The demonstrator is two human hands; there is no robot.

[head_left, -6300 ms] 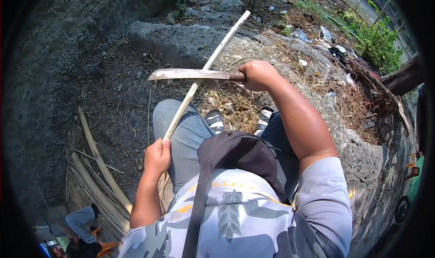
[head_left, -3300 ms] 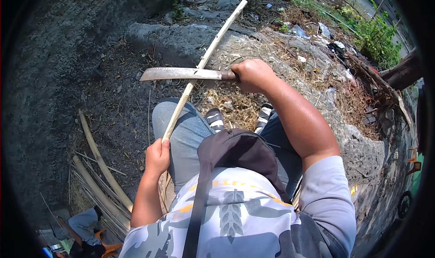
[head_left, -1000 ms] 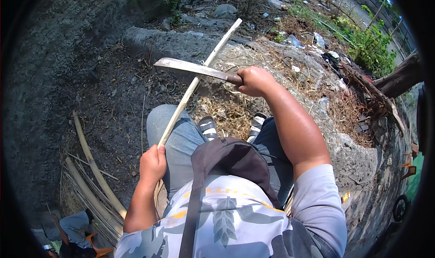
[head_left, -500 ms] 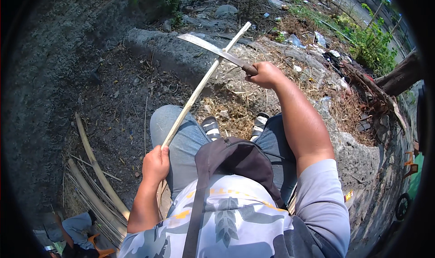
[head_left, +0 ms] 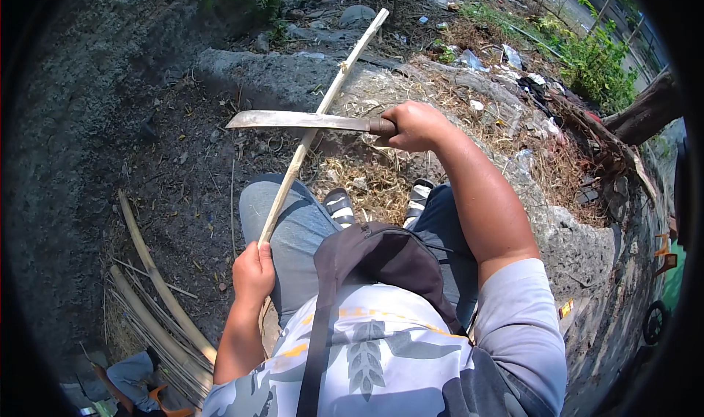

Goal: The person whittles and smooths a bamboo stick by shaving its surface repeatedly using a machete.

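My left hand [head_left: 253, 272] is closed around the lower end of a long pale strip of split bamboo or wood [head_left: 332, 93], which slants up and to the right past my left knee. In my right hand [head_left: 415, 126] is the dark handle of a machete [head_left: 299, 120]. Its long, slightly curved blade points left and lies across the strip around its middle. Whether the edge bites into the strip I cannot tell. A small curl or nick shows on the strip above the blade.
Long curved poles and thin strips [head_left: 158, 274] lie on the ground at my left. Dry shavings [head_left: 359, 171] cover the ground by my sandals. A low stone ledge [head_left: 253, 69] runs ahead, with litter and a tree trunk [head_left: 645, 113] to the right. Another person [head_left: 132, 380] sits at lower left.
The machete has come down the strip toward me and swung from slanting to nearly level. The strip's far end has risen slightly leftward; my left hand keeps its grip.
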